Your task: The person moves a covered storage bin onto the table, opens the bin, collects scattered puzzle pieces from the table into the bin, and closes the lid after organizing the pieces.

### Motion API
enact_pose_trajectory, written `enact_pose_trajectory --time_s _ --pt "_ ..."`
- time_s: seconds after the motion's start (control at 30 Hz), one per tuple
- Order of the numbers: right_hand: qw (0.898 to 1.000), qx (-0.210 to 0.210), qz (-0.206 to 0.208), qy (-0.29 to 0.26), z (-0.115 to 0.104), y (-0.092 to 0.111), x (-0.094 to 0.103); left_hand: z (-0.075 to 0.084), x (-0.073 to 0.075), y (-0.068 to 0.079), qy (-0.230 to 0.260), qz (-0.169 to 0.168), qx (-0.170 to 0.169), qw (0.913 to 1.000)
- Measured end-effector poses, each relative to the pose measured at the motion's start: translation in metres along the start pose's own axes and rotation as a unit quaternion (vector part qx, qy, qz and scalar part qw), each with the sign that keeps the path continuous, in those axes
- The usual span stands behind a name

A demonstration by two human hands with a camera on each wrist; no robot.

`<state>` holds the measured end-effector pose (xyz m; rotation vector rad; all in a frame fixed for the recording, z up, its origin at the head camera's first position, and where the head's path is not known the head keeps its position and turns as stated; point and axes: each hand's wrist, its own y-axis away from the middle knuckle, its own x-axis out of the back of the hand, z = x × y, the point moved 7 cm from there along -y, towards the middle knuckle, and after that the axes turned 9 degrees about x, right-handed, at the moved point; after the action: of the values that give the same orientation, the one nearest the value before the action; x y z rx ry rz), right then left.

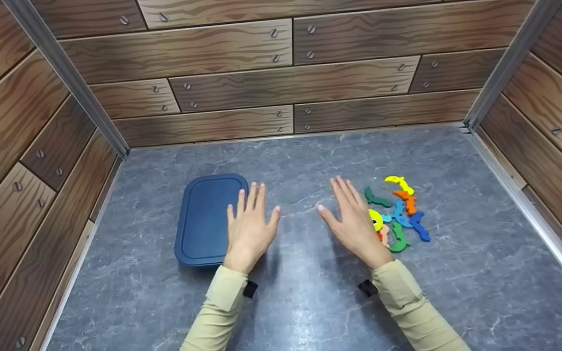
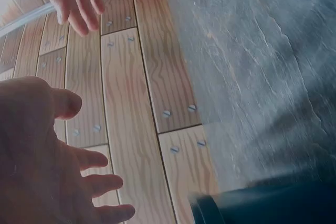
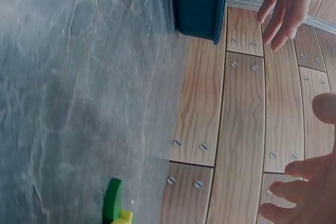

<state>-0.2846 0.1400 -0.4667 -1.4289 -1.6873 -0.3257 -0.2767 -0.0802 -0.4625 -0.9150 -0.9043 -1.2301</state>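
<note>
Sleeves (image 1: pixel 222 292): pale cloth is covering both forearms at the bottom edge of the head view

Pause: the person seems to be waiting ahead of any handling, with the left hand (image 1: pixel 249 231) and the right hand (image 1: pixel 356 229) hovering above the table (image 1: pixel 308 312)

First grip: taking hold of any one thing would be calling for a hand to be lowering and its fingers to be curling in

Left hand: fingers are stretching out nearly straight and a little apart, thumb standing wide, gripping nothing; it is overlapping the right edge of the box (image 1: pixel 203 214) in the head view, probably hanging above it without touching

Right hand: fingers are reaching out straight and close together, thumb standing wide, holding nothing; it is hovering by the left side of the toy pieces (image 1: pixel 398 238), partly hiding the yellow round piece (image 1: pixel 377 216)

Box: blue and lidded, it is resting on the left part of the table

Toy pieces: small, curved and brightly coloured, they are lying loosely bunched on the right
</note>
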Motion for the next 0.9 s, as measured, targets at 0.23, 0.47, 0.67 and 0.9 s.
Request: enact_pose_trajectory --time_s 0.23,0.47,0.67,0.9 --pt "0.993 -0.022 0.003 -0.117 -0.001 0.000 -0.015 -0.018 0.011 -0.002 0.030 0.023 0.014 0.9992" --pt "0.971 -0.046 0.000 -0.234 -0.007 -0.003 -0.030 -0.040 0.026 -0.006 0.053 0.041 0.034 0.9972" --pt "0.944 -0.054 0.026 -0.324 -0.016 -0.007 -0.045 -0.064 0.030 -0.009 0.069 0.038 0.058 0.9952" --pt "0.922 -0.060 0.054 -0.379 -0.025 -0.014 -0.069 -0.097 0.031 -0.013 0.093 0.033 0.103 0.9899"
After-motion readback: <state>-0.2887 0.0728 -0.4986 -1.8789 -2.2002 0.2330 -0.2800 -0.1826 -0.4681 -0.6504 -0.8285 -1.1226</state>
